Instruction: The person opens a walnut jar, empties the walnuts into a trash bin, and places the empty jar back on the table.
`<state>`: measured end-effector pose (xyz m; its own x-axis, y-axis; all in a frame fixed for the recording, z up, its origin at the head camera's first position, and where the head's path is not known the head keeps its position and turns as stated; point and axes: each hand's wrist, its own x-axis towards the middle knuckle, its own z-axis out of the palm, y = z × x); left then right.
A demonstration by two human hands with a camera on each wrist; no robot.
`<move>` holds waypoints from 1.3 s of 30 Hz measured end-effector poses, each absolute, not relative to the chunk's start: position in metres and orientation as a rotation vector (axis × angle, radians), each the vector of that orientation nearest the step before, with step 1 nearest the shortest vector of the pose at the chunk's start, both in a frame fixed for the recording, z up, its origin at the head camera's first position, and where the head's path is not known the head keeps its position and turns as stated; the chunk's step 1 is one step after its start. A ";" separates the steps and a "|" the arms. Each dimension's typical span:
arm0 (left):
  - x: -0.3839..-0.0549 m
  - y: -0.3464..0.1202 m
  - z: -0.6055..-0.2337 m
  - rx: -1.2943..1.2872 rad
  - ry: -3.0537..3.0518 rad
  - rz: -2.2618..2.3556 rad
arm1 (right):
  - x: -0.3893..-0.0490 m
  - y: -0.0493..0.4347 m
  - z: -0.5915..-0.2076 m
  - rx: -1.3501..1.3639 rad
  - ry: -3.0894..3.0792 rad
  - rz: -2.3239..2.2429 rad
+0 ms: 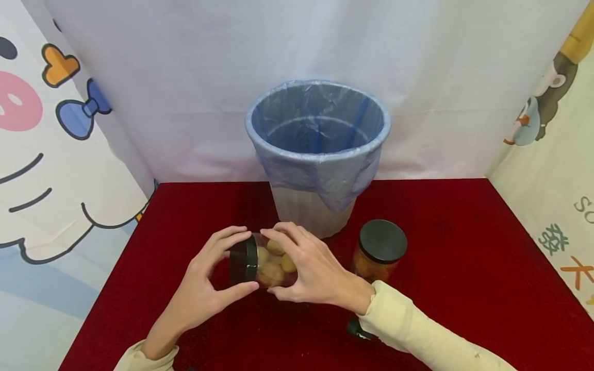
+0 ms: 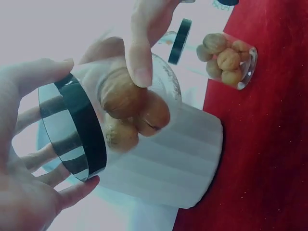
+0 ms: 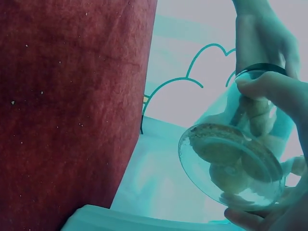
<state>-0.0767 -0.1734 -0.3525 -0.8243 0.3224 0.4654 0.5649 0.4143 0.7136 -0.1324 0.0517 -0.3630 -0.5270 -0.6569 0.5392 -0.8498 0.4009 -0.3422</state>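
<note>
Lying on its side in the air, a clear jar (image 1: 273, 264) of walnuts (image 2: 126, 98) is held between both hands in the head view. My left hand (image 1: 204, 283) grips its black lid (image 2: 86, 127), thumb on one edge and fingers round the other. The right hand (image 1: 320, 268) holds the clear body nearer its base (image 3: 231, 163), fingers above and thumb below. In the left wrist view the lid sits at the jar's end. To the right, a second jar of walnuts with a black lid (image 1: 382, 240) stands upright, partly hidden by the right forearm.
A white bin (image 1: 301, 206) with a blue plastic liner (image 1: 320, 165) stands behind the hands. Red cloth (image 1: 464, 268) covers the table. A white curtain (image 1: 185, 77) hangs at the back, and printed cartoon sheets (image 1: 65, 170) flank the sides.
</note>
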 end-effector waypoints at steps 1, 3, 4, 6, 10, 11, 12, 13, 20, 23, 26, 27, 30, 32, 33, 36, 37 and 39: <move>-0.076 -0.173 -0.353 -0.765 -2.416 -1.382 | -0.132 0.053 -0.362 1.319 -2.353 0.854; -0.075 -0.173 -0.355 -0.748 -2.419 -1.405 | -0.132 0.055 -0.361 1.337 -2.368 0.859; -0.074 -0.173 -0.357 -0.746 -2.416 -1.410 | -0.132 0.056 -0.360 1.343 -2.374 0.861; -0.074 -0.172 -0.359 -0.746 -2.405 -1.414 | -0.131 0.057 -0.360 1.352 -2.376 0.856; -0.074 -0.170 -0.365 -0.787 -2.330 -1.417 | -0.131 0.060 -0.360 1.353 -2.353 0.851; -0.074 -0.169 -0.366 -0.799 -2.308 -1.429 | -0.131 0.060 -0.361 1.350 -2.347 0.850; -0.075 -0.168 -0.367 -0.811 -2.284 -1.440 | -0.131 0.061 -0.361 1.349 -2.341 0.852; -0.075 -0.167 -0.369 -0.822 -2.265 -1.454 | -0.131 0.062 -0.361 1.348 -2.335 0.852; -0.077 -0.163 -0.375 -0.823 -2.228 -1.491 | -0.130 0.066 -0.363 1.342 -2.313 0.832; -0.077 -0.161 -0.374 -0.813 -2.229 -1.467 | -0.130 0.067 -0.364 1.342 -2.304 0.828; -0.070 -0.155 -0.360 -0.803 -2.235 -1.433 | -0.130 0.067 -0.366 1.343 -2.300 0.838; -0.068 -0.154 -0.355 -0.802 -2.235 -1.426 | -0.130 0.067 -0.366 1.343 -2.300 0.843; -0.062 -0.148 -0.341 -0.805 -2.234 -1.415 | -0.129 0.067 -0.367 1.338 -2.299 0.856; -0.062 -0.147 -0.341 -0.805 -2.233 -1.409 | -0.129 0.067 -0.367 1.335 -2.295 0.862; -0.062 -0.147 -0.342 -0.805 -2.232 -1.410 | -0.129 0.068 -0.367 1.336 -2.292 0.863; -0.064 -0.150 -0.349 -0.789 -2.240 -1.456 | -0.128 0.067 -0.367 1.338 -2.259 0.828; -0.066 -0.151 -0.353 -0.777 -2.242 -1.486 | -0.128 0.067 -0.367 1.335 -2.247 0.806; -0.070 -0.155 -0.361 -0.748 -2.249 -1.547 | -0.128 0.066 -0.368 1.328 -2.220 0.765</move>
<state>-0.0699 -0.1548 -0.3613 -0.8156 0.2427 0.5253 0.5774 0.2805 0.7668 -0.1284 0.0656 -0.3677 -0.4418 -0.6493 0.6191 -0.8929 0.3855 -0.2328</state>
